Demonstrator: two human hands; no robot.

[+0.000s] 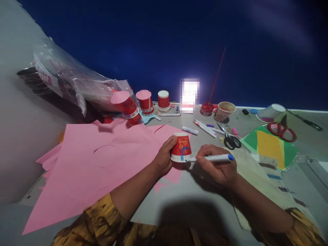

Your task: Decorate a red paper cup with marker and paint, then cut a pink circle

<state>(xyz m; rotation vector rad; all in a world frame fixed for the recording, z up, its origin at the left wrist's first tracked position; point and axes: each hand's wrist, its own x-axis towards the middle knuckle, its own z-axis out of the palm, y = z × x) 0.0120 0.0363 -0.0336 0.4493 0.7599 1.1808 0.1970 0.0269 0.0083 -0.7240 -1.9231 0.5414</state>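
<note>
Toward the table's (205,201) near edge, pink paper (102,171) spreads to the near left corner, and a pale cloth (246,191) lies on the right. Between them, a red cup (182,145) is held mouth down, its long axis nearly upright and its narrow base up. The left hand (165,157) is clamped on its side. The right hand (219,167) pinches a marker (214,158), lying nearly level, blue end right, tip at the cup's white rim. Gold characters on the red face are too small to read surely; blue strokes cross them.

Beyond lie black scissors (232,141), with red-handled scissors (282,131) on green and yellow sheets (271,148) toward the right edge. Along the far edge, left to right, stand stacked cups (129,111) with illegible blue marks, a pink-topped cup (146,104), a white-topped cup (163,101), a red pot (206,109) and a patterned cup (223,112).
</note>
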